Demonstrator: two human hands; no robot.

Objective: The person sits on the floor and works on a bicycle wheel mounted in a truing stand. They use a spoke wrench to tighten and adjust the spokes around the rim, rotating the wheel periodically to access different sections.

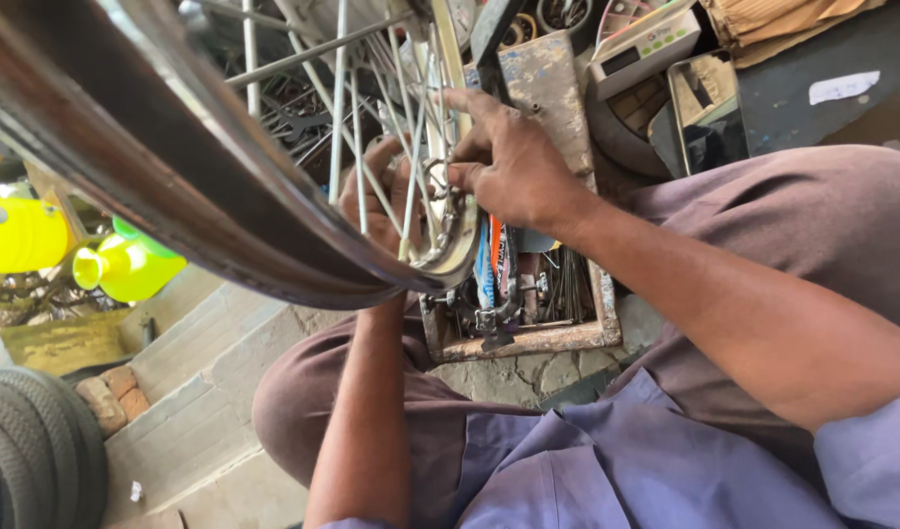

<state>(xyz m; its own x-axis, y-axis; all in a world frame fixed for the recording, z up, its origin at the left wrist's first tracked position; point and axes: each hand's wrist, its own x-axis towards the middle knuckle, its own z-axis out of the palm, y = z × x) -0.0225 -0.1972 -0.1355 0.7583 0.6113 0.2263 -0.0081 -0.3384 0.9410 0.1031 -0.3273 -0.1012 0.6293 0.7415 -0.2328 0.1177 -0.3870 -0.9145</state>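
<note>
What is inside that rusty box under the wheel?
The rusty box holds thin metal rods, small metal parts and orange and blue tool handles. The wheel rim and right hand cover its upper part.

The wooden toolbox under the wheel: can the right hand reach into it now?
Probably yes. The right hand is at the wheel rim, directly above the toolbox, whose open side is uncovered.

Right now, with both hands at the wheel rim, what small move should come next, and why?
Probably steady the rim with the left hand while the right hand turns its small metal tool slightly, because its fingers already pinch it at a spoke end.
</note>
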